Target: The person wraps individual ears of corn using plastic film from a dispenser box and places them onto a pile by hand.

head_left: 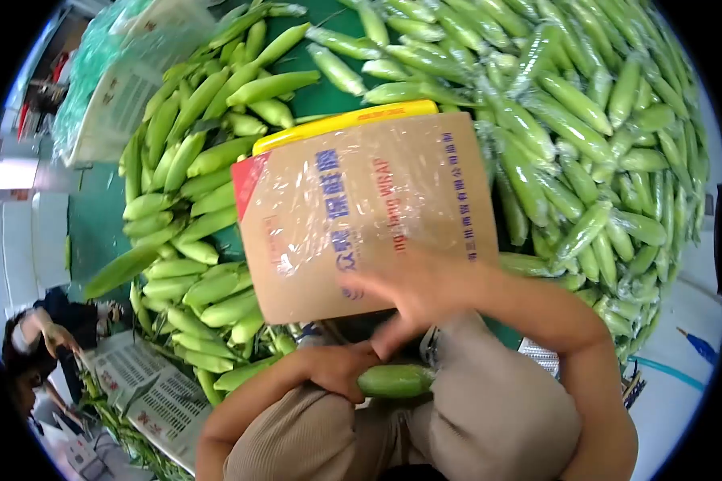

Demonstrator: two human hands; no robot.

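Observation:
Near my lap, my left hand [341, 371] is closed around one end of a green ear of corn in its husk [397, 381]. My right hand [417, 301] is blurred by motion above it, thumb and fingers apart, with nothing visible in the grasp. Its fingertips come close to my left hand; whether they touch I cannot tell. Just beyond both hands lies a cardboard box [297, 240] printed with "WRAP", and clear film [361, 188] is spread over its top. A yellow object [353, 124] shows along the box's far edge.
Unwrapped corn [217, 160] is heaped on the left of the green surface [96, 232]. Film-wrapped corn [569, 120] is piled high on the right. White crates [136, 377] stand at lower left, beside another person [48, 337]. A crate with green plastic [96, 88] is at upper left.

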